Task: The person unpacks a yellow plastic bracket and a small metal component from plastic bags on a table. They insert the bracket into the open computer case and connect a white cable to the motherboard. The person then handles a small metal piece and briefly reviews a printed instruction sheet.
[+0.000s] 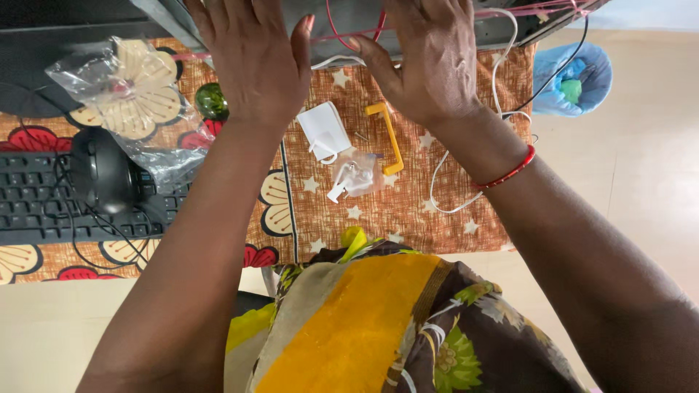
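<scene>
My left hand point(255, 54) and my right hand point(429, 58) reach forward side by side, fingers spread, resting on a grey metal case point(349, 18) at the far edge of the table; the fingertips are cut off by the frame. Red wires point(342, 33) loop out of the case between the two hands. A red bangle point(510, 173) sits on my right wrist. Below the hands, on the orange patterned cloth point(408, 211), lie a white adapter point(322, 129), a yellow plastic handle point(389, 137) and a small clear plastic bag point(357, 177).
A black keyboard point(44, 204) with a black mouse point(102, 171) on it lies at the left. A crumpled clear bag point(127, 94) sits above them. A white cable point(451, 182) trails at the right. A blue-lined bin point(571, 80) stands on the floor.
</scene>
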